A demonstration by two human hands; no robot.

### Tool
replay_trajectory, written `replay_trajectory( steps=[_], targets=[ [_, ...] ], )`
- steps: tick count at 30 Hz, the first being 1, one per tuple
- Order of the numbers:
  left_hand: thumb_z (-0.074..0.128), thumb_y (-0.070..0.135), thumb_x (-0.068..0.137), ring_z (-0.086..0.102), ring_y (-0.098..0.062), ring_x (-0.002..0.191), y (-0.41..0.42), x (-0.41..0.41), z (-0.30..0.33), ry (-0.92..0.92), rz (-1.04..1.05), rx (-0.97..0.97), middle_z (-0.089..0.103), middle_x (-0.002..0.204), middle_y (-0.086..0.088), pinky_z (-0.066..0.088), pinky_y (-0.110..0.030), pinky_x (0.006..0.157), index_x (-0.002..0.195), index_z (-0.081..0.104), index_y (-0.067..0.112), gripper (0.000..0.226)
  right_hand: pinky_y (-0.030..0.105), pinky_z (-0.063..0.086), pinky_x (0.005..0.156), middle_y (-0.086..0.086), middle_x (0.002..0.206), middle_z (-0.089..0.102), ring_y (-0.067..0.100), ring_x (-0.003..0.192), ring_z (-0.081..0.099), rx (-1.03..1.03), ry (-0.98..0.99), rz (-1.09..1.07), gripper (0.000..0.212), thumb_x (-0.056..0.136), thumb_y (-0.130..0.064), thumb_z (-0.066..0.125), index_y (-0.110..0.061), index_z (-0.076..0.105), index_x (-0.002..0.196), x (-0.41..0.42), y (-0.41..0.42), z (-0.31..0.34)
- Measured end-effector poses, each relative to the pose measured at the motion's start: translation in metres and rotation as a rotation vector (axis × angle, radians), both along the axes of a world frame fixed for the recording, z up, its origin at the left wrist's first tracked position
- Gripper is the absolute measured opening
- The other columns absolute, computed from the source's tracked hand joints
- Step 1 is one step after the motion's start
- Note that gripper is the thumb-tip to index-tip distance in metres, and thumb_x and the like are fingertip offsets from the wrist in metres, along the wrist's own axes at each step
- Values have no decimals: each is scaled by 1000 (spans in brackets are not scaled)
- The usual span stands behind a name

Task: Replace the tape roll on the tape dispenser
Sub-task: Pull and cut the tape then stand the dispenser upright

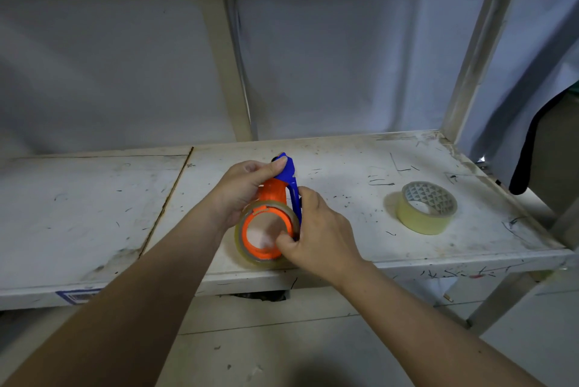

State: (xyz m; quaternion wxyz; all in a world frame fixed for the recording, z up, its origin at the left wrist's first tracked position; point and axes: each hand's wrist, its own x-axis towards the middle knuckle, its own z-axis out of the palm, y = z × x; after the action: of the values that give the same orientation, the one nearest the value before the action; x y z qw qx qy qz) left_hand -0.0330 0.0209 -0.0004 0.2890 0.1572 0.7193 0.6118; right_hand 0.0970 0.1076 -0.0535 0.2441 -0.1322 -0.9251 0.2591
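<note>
Head view | left hand grips dispenser | right hand pinches mounted roll | spare roll lies apart on table | swap apparently unfinished

Single head view, looking forward-down, close over white table front edge.

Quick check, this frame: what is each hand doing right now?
Left hand: closed around the tape dispenser, near its blue end.
Right hand: fingers pinching the rim of the tape roll mounted on the dispenser.
</note>
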Motion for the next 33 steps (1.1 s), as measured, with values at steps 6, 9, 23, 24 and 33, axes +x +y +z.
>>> replay_trajectory(
  steps=[6, 9, 23, 24, 33],
  targets=[
    [69, 56, 73, 67, -25, 78, 8, 6, -6, -66, -10, 59, 70, 98, -23, 56, -38, 79, 108, 63, -1, 66, 32, 36, 66, 9, 109, 56, 32, 88, 59, 56, -33, -130, 39, 87, -29, 53, -13, 43, 121, -6, 9, 8],
    [54, 59, 83, 58, -27, 115, 14, 14, -3, -58, 8, -2, 58, 131, -17, 41, -45, 105, 120, 55, 12, 60, 35, 37, 67, 11, 103, 56, 36, 86, 58, 26, -66, -219, 32, 85, -27, 54, -11, 47, 112, -10, 23, 12],
    [43, 9, 93, 53, -25, 119, 39, 53, -45, 509, 75, -494, 58, 132, -8, 43, -31, 93, 133, 52, 13, 41, 26, 28, 48, 8, 81, 61, 24, 70, 53, -223, -242, -399, 21, 75, -30, 66, -12, 57, 81, -18, 72, -8],
    [44, 11, 94, 53, -25, 119, 40, 52, -47, 513, 84, -483, 59, 132, -8, 43, -31, 94, 132, 52, 13, 40, 26, 29, 47, 7, 78, 60, 22, 68, 52, -239, -249, -400, 21, 75, -30, 66, -11, 59, 81, -19, 74, -7],
    [49, 16, 94, 55, -25, 118, 47, 50, -50, 517, 138, -457, 60, 130, -10, 43, -30, 91, 133, 52, 12, 39, 25, 28, 46, 3, 72, 59, 20, 67, 52, -279, -225, -430, 34, 82, -43, 62, -10, 65, 85, -18, 78, -8]
  ],
)
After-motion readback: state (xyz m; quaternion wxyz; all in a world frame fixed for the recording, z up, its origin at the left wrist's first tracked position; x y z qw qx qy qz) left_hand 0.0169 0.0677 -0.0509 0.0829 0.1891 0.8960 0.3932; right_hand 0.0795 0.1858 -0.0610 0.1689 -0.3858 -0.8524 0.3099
